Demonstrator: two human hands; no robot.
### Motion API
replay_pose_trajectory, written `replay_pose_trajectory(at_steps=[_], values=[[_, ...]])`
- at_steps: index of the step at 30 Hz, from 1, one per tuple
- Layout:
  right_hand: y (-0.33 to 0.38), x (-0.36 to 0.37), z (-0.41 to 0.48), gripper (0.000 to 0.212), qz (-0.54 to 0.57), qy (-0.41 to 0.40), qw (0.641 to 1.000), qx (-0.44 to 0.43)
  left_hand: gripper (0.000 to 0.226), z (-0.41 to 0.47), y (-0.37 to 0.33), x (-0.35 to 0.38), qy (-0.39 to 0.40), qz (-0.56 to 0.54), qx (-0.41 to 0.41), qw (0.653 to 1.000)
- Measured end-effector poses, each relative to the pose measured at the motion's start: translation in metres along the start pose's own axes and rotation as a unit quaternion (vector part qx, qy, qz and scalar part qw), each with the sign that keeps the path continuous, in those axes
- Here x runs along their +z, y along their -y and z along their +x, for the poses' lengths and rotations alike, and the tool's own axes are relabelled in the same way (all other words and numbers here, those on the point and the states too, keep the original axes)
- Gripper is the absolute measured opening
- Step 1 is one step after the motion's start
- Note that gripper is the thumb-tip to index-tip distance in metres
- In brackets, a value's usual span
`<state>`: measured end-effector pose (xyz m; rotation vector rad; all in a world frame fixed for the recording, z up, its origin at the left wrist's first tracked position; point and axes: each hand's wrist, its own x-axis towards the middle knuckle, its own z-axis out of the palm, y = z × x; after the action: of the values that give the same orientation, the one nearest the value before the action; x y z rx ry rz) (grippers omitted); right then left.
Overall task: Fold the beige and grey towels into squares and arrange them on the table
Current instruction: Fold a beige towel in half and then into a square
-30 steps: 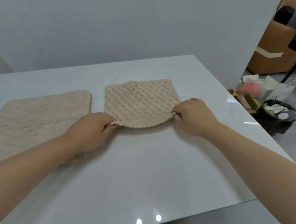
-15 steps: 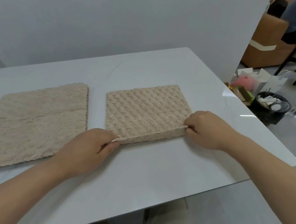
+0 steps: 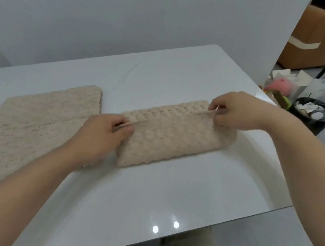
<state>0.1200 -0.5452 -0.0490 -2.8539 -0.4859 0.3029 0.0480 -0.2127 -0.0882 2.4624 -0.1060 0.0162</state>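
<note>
— Towel (image 3: 175,143) placement, please?
— On the table (image 3: 146,194), beside a flat second towel (image 3: 36,125); its folded-over edge is pinched by the left hand (image 3: 100,134) and right hand (image 3: 239,111), evidently so halves can be matched.

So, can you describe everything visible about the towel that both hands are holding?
The bumpy towel is beige and plush-looking. It is doubled over into a long rectangle, with the rounded fold toward the person. It lies on the white table, right of a flat beige towel. The left hand and right hand pinch its upper layer's far corners.
</note>
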Motion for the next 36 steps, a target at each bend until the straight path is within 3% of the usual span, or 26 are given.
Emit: replay_pose_trajectory(at_steps=[6, 16, 21, 26, 36], values=[[-0.002, 0.006, 0.053, 0.031, 0.024, -0.032, 0.999, 0.008, 0.014, 0.059, 0.003, -0.001, -0.036, 0.076, -0.019, 0.996], [-0.017, 0.03, 0.086, 0.046, 0.014, -0.01, 1.0, 0.02, 0.022, 0.09, 0.024, 0.015, 0.003, 0.151, -0.008, 0.989], [-0.023, 0.032, 0.094, 0.051, 0.076, -0.011, 0.996, 0.039, 0.03, 0.098, 0.025, 0.012, 0.044, 0.143, -0.028, 0.988], [-0.024, 0.026, 0.104, 0.028, 0.121, -0.002, 0.992, 0.034, 0.009, 0.106, 0.02, 0.005, 0.083, 0.134, -0.036, 0.987], [-0.035, 0.014, 0.105, 0.024, 0.216, 0.0, 0.976, 0.02, 0.022, 0.106, 0.029, -0.01, 0.057, 0.071, -0.044, 0.995]])
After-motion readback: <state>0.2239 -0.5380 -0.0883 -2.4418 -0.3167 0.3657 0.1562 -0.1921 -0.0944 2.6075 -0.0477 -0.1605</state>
